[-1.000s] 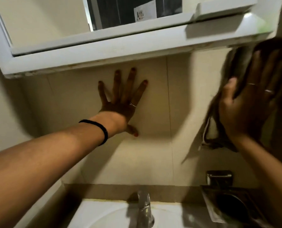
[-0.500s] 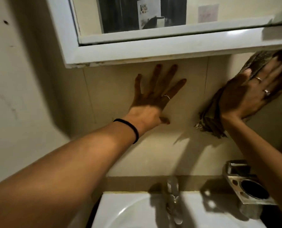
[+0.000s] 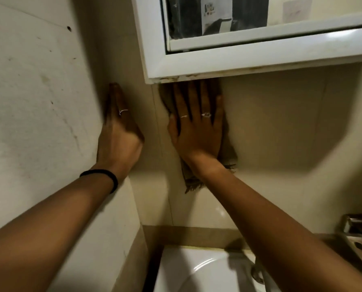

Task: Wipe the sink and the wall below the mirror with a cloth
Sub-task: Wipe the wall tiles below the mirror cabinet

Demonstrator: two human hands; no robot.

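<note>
My right hand (image 3: 197,127) lies flat on a dark brownish cloth (image 3: 228,150), pressing it against the beige tiled wall (image 3: 281,127) just under the left corner of the white mirror frame (image 3: 228,60). The cloth's frayed lower edge hangs below my wrist. My left hand (image 3: 118,131) rests flat with fingers together on the wall near the corner to the left, holding nothing. The white sink (image 3: 192,270) shows at the bottom, with its tap (image 3: 253,272) partly hidden behind my right forearm.
A side wall (image 3: 38,102) with marks and a small hole closes in on the left. A metal holder (image 3: 359,239) juts from the wall at the lower right. The mirror cabinet overhangs the wiped area from above.
My right hand slid the cloth leftward along the wall, from under the mirror's right part to under its left corner. My left hand shifted left towards the corner. The view swung left.
</note>
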